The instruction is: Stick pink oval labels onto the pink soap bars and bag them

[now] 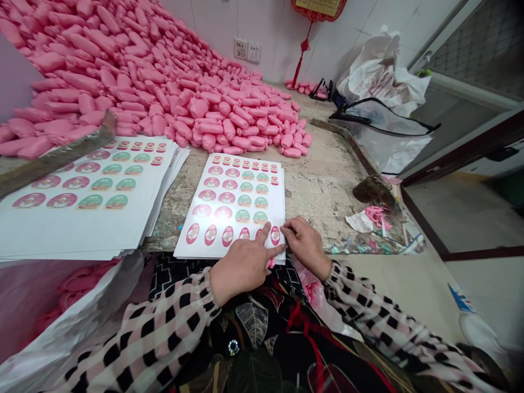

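A white sheet of stickers [191,226] lies on the worktable, with pink and green labels in rows. My left hand [245,265] rests over its lower right part, index finger and thumb stretched out on the paper. The end of a small pink bottle-shaped piece [271,263] pokes out beneath that palm, apparently held by the curled fingers, which are mostly hidden. At the sheet's right edge my right hand [305,243] pinches thumb and index finger at the rim of an oval pink sticker [275,236]. Whether the sticker has lifted is too small to tell.
Behind the sheet rises a large heap of pink pieces [164,82]. Another stack of sticker sheets [77,232] lies left, under a worn strip [61,155]. A raised strip edges the worn table [315,191] at right, with scraps [374,218] near its corner.
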`<state>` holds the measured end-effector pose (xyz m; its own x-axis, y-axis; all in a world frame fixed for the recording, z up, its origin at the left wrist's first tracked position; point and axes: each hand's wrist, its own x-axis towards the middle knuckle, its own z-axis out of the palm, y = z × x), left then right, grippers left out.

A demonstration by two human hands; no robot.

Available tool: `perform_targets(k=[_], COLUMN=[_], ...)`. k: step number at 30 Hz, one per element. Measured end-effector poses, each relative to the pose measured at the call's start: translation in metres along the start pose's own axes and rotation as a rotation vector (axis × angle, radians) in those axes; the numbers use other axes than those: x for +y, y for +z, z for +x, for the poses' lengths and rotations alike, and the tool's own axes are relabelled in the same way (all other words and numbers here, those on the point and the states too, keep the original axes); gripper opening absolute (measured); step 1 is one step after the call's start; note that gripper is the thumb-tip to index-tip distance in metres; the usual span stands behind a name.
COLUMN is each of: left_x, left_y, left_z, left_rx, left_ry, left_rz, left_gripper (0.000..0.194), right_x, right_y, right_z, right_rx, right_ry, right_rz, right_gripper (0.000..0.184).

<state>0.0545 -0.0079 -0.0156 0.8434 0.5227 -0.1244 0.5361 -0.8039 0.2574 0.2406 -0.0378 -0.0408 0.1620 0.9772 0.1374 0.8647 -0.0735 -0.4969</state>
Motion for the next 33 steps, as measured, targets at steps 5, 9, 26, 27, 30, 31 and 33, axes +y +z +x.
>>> perform_targets(k=[5,9,26,27,30,31,33], left_x=[0.000,0.000,-0.006,-0.006,-0.006,-0.005,-0.005], left_y=[0.001,0.003,0.003,0.003,0.003,0.002,0.001], left_z=[0.000,0.000,0.004,0.004,0.004,0.004,0.004], left_rx=[0.016,0.009,0.005,0.006,-0.003,-0.007,-0.008], left_ry=[0.004,0.005,0.018,0.013,-0.005,-0.008,-0.004], left_rz=[0.013,0.017,-0.056,-0.062,-0.077,-0.079,-0.077], left_gripper=[0.060,0.059,0.058,0.058,0.061,0.061,0.061], right_x=[-0.001,0.001,-0.009,-0.011,-0.017,-0.019,-0.020], right_y=[-0.003,-0.009,-0.013,-0.014,-0.017,-0.019,-0.020], right_z=[0.010,0.010,0.005,0.004,0.000,-0.001,-0.002], right_rx=[-0.029,-0.086,-0.055,-0.037,0.000,0.006,0.009], right_ry=[-0.020,-0.053,0.071,0.053,0.016,0.015,0.028], right_rz=[-0.047,-0.076,-0.069,-0.082,-0.099,-0.094,-0.058], right_gripper=[0.014,0.015,0.021,0.020,0.020,0.020,0.022])
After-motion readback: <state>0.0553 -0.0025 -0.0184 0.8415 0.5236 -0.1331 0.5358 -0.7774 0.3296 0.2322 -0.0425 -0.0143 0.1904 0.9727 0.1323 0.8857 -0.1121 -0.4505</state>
